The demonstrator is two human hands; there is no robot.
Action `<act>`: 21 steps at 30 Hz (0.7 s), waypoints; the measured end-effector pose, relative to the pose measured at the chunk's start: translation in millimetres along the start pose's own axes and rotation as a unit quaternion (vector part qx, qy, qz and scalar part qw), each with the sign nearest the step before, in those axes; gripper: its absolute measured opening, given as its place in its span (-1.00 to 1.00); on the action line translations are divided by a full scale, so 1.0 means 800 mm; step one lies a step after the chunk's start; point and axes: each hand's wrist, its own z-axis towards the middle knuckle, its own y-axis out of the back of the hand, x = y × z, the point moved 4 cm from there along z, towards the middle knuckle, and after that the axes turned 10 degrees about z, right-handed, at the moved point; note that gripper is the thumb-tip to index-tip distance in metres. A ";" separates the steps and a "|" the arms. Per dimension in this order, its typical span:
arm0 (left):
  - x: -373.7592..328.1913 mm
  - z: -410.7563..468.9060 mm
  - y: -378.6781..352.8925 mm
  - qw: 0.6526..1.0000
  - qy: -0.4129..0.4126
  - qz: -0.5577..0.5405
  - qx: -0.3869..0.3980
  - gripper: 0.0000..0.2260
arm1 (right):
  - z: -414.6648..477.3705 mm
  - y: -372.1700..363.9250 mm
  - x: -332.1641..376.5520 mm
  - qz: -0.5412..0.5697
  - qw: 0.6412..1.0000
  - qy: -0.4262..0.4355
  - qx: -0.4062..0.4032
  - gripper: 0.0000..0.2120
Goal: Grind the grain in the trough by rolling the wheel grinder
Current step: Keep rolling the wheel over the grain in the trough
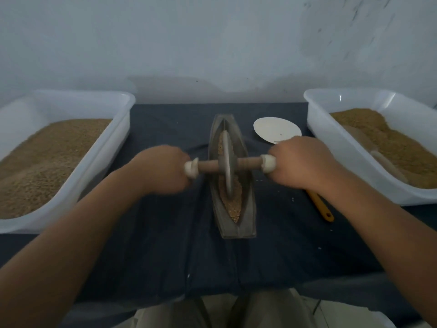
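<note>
A narrow boat-shaped metal trough (248, 209) lies lengthwise on the dark cloth in the middle of the table. Brown grain (234, 204) fills its groove. The wheel grinder (228, 164) stands upright in the groove, near the trough's middle, on a wooden axle with pale end caps. My left hand (163, 169) is closed around the axle's left end. My right hand (300, 162) is closed around the right end. The handle parts inside my fists are hidden.
A white tub (111, 138) of grain stands at the left, another white tub (331, 143) of grain at the right. A white plate (276, 131) lies behind my right hand. A yellow-handled tool (322, 209) lies under my right wrist. A wall rises behind.
</note>
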 end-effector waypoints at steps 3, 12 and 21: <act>-0.005 -0.032 -0.014 1.000 0.006 -0.022 -0.016 -0.63 | -0.022 0.009 0.000 0.008 1.000 0.021 0.008 -0.65; 0.012 0.077 0.018 0.992 0.111 0.005 -0.062 -0.73 | 0.073 -0.001 -0.008 -0.003 0.998 -0.064 -0.027 -0.71; -0.003 -0.023 -0.009 0.992 0.016 0.045 -0.114 -0.62 | -0.026 0.000 -0.003 0.032 0.999 -0.016 0.019 -0.59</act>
